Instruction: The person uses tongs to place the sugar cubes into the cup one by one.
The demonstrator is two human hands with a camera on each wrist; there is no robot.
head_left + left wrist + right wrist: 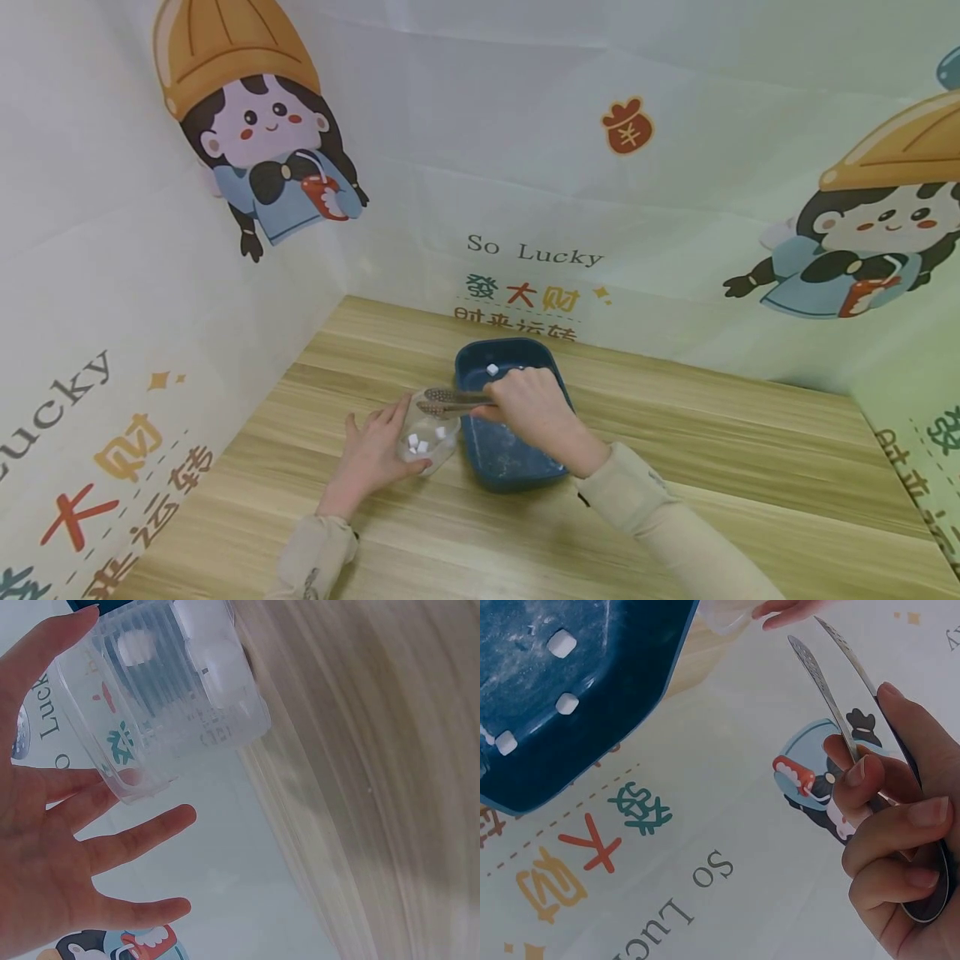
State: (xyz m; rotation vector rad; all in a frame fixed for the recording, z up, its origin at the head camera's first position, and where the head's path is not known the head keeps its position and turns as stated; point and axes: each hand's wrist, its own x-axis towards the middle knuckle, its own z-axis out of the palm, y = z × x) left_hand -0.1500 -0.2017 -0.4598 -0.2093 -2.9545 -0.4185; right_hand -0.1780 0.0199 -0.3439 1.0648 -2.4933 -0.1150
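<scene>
My left hand (372, 457) holds a clear plastic container (161, 697) between thumb and fingers, tilted, its other fingers spread. Several white cubes, like sugar cubes (414, 442), lie inside it. My right hand (534, 406) grips metal tongs (821, 675) with perforated tips. The tips stand slightly apart with nothing between them; in the head view they are over the container's far end. Right of the container is a dark blue tray (498, 482), partly hidden by my right hand and forearm. White cubes (567, 703) lie in the tray, along with pale smudges.
Everything stands on a wood-grain table (720, 450). A printed white cloth backdrop (420, 167) with cartoon figures and lettering rises behind the table and on both sides.
</scene>
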